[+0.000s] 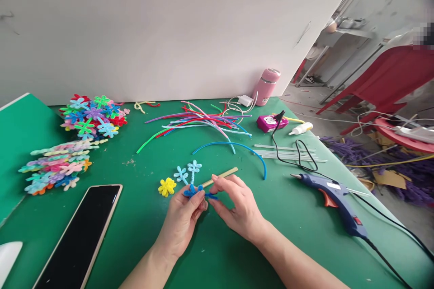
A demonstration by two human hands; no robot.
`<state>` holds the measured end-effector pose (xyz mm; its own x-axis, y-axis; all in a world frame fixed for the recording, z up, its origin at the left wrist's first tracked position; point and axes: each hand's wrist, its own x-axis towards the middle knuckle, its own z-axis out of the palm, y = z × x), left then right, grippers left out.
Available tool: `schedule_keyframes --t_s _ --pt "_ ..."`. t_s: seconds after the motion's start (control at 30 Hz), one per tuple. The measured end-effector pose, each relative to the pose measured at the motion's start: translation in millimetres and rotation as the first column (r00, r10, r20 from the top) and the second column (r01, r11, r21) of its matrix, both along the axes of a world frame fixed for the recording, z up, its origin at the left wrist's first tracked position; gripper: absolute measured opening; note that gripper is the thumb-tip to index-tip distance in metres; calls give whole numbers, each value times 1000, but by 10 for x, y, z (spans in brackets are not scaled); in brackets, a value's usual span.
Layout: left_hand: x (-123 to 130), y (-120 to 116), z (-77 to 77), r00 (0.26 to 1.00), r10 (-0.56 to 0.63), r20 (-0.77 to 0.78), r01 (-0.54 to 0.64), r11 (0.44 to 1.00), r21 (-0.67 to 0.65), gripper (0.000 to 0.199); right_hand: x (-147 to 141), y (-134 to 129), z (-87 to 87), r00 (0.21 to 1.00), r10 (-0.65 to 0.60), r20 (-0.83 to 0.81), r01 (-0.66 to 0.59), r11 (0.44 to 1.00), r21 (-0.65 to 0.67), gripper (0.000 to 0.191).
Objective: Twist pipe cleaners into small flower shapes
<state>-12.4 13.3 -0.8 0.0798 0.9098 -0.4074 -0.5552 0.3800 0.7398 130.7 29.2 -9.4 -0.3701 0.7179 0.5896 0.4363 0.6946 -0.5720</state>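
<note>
Blue pipe-cleaner loops (191,189) sit pinched in the left hand (181,214), between the two hands but closer to it; their free end (213,197) runs sideways toward the right hand (239,198), whose thumb and forefinger stand narrowly parted, contact unclear. Just beyond the hands, a tan strip (230,172) slants away rightward over the worktop (139,216); a yellow pipe-cleaner flower (167,187) lies left of them.

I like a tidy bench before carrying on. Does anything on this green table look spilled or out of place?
Nothing looks spilled. The black cord looks untidy, looping loosely across the clear sticks. The colourful fuzzy stems are jumbled too, crossing at different angles.
</note>
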Motion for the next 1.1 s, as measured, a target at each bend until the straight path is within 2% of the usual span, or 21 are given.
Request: schedule_keyframes --t_s 0.23,0.33,0.4,0.47,0.57,0.7,0.77,0.8,0.83,0.9,1.0,1.1 --pt "-3 -23 -18 999 -14 -47 14 1000 5 14 9 -12 34 1000 28 14 -27 999 -33 50" --pt "1 -37 -33 995 -20 -102 24 999 42 14 3 -33 51 997 53 -64 -62 987 -146 48" --pt "2 -47 -44 984 -29 -176 46 995 90 13 -8 -50 56 985 57 -160 -102 952 -290 47" --pt "1 -55 -43 960 -32 -277 76 986 148 14 -23 -62 57 956 32 -293 -170 872 -459 45" --pt "-9 -62 -4 893 -2 -451 121 964 236 18 -52 -59 67 856 -57 -513 -333 698 -634 44" --pt "-24 -64 93 791 50 -610 208 915 345 16 -88 -24 102 691 -194 -696 -549 485 -681 44" --pt "-21 -70 117 780 64 -622 225 900 375 17 -98 -8 116 644 -260 -719 -600 411 -686 44" --pt "-17 -74 115 786 63 -615 219 902 373 18 -100 -3 117 633 -279 -722 -611 393 -687 44" --pt "-12 -78 104 801 53 -597 206 911 358 19 -100 0 114 631 -281 -723 -613 391 -686 44" --pt "1 -84 59 856 22 -517 157 941 299 20 -93 1 97 652 -237 -720 -595 429 -680 43" --pt "12 -78 -14 947 -36 -319 96 980 176 17 -71 -12 56 737 -118 -665 -510 548 -663 41" --pt "4 -55 -39 988 -58 -146 72 993 95 14 -48 -30 21 845 -19 -534 -380 681 -626 41"
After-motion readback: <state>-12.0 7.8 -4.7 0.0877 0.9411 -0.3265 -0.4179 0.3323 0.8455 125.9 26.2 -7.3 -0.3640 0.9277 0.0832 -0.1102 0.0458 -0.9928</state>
